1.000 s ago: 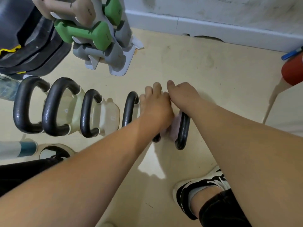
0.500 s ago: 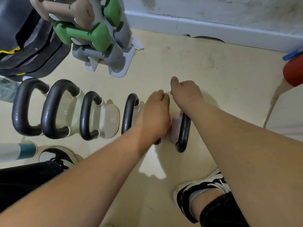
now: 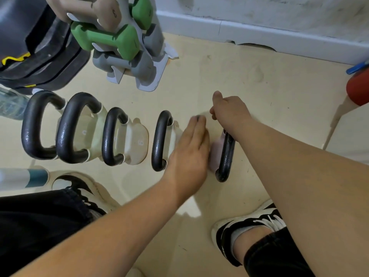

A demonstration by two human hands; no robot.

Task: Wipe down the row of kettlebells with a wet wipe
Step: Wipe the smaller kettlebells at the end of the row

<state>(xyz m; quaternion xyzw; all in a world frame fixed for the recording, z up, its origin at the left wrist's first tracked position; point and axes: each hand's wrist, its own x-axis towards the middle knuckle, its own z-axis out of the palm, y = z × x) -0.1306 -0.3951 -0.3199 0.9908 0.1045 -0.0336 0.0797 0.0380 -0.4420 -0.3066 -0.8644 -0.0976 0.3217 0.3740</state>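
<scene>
Presently: five kettlebells in a row on the floor (image 3: 229, 76). Pink kettlebell (image 3: 216, 154), rightmost, black handle (image 3: 226, 156). Right hand (image 3: 231, 112) closed around the handle's far end, thumb up. Left hand (image 3: 191, 154) flat, fingers (image 3: 196, 126) together, pressed on the pink body's left side (motion-blurred; wipe not visible, cannot tell whether it lies beneath the palm). Cream kettlebells (image 3: 137, 142) stand to the left, nearest just beside the left hand. Dumbbell rack (image 3: 153, 76) behind. Shoes (image 3: 253, 222) in the foreground.
</scene>
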